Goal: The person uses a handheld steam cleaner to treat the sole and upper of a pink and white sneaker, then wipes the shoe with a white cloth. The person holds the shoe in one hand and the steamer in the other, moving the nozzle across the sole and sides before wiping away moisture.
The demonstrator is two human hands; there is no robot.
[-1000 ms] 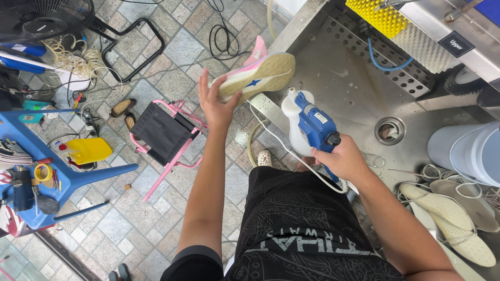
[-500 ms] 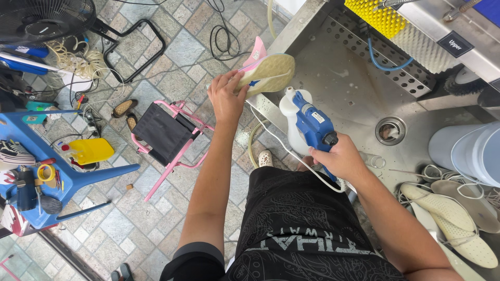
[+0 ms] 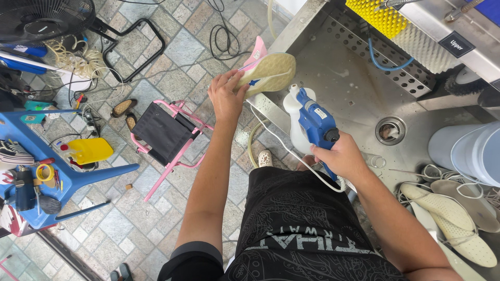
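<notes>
My left hand (image 3: 225, 94) grips a pink and white sneaker (image 3: 264, 71) by its heel end, sole turned up, held over the edge of a steel sink (image 3: 344, 88). My right hand (image 3: 339, 154) holds a blue and white electric spray gun (image 3: 310, 120) by its handle, its white tank and nozzle just below the sneaker's sole. A white coiled cord (image 3: 291, 156) hangs from the spray gun across my lap.
Several insoles and laces (image 3: 453, 208) lie at the sink's right, beside a pale bucket (image 3: 469, 151) and the drain (image 3: 389, 130). Yellow and white brushes (image 3: 396, 26) sit at the back. On the tiled floor: a pink folding stool (image 3: 164, 132), blue chair (image 3: 57, 171), yellow jug (image 3: 88, 150), fan (image 3: 41, 18), cables.
My left hand went from open under the sneaker to closed around its heel end. The spray gun shifted slightly right and up.
</notes>
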